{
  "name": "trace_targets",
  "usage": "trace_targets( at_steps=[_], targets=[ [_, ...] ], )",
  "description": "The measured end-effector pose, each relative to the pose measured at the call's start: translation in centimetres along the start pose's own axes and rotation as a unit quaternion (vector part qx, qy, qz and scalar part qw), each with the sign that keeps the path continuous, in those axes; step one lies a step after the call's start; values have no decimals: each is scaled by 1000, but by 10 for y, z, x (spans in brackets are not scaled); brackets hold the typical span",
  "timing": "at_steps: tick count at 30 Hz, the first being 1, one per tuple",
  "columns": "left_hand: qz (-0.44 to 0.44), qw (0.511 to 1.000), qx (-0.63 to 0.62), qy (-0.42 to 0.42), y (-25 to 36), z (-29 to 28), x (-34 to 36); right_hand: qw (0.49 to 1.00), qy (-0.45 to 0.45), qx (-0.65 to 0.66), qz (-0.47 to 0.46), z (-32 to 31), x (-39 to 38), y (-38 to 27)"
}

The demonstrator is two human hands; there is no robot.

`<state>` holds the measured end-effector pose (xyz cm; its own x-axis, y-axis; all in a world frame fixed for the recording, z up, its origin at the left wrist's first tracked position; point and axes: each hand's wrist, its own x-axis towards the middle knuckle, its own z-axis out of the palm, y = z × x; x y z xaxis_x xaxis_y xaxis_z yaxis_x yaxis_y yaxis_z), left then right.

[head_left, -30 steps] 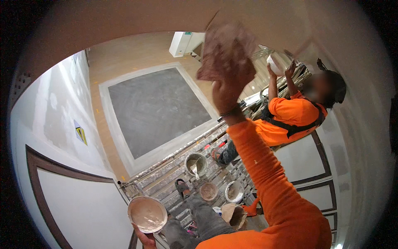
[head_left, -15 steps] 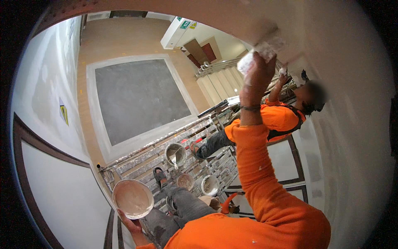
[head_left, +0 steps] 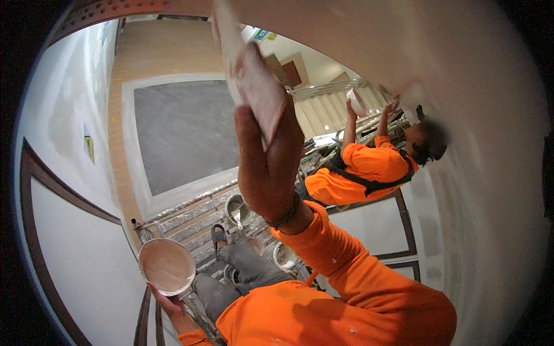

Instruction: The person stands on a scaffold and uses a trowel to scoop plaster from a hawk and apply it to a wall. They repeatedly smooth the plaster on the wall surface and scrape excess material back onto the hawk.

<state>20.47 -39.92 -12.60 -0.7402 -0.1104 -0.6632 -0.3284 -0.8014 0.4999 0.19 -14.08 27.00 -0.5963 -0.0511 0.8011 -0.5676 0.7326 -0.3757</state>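
Observation:
My right hand (head_left: 270,158) is raised in the middle of the view, closed around a plaster-smeared putty knife (head_left: 262,95). The knife's flat, pale pink side runs up toward the top edge, just below the pale overhead surface (head_left: 346,34). At the lower left, my left hand (head_left: 167,300) grips a round white tub (head_left: 183,291) from beneath and the side. Pinkish-beige plaster (head_left: 167,265) fills much of the tub. My fingers partly cover the knife's grip, so its handle is hidden.
A co-worker in orange (head_left: 369,170) stands to the right, holding a pale tub (head_left: 356,102), other hand raised at the wall. Below are slatted scaffold boards (head_left: 190,216), a bucket with a scraper (head_left: 235,209) and another bucket (head_left: 283,254). A dark grey panel (head_left: 184,135) lies beyond.
My right hand has come away from the overhead surface, moving left and downward with the putty knife. The left hand and tub have shifted slightly left. The co-worker's other hand and tub have come into sight.

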Motion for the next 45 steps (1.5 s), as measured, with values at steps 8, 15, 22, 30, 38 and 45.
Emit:
trace_targets(
  at_steps=[8, 15, 22, 30, 38, 45],
  targets=[
    [-2, 999, -31, 27, -33, -5, 17, 932, 107, -343, -57, -135, -42, 161],
    [-1, 998, -31, 54, -83, 22, 7, 827, 154, -531, -101, -196, -3, 311],
    [27, 993, -52, 98, -108, 30, 9, 930, 139, -339, -5, -166, -85, 264],
    [18, 996, -37, 79, -88, 84, 1, 944, 282, -24, 170, -277, 25, 331],
    [67, 995, -14, 78, -75, 18, 12, 923, 318, 56, 207, -210, 37, 235],
    [34, 995, -35, 84, -58, -14, 21, 956, 198, -98, 194, -132, -23, 153]
  ],
)
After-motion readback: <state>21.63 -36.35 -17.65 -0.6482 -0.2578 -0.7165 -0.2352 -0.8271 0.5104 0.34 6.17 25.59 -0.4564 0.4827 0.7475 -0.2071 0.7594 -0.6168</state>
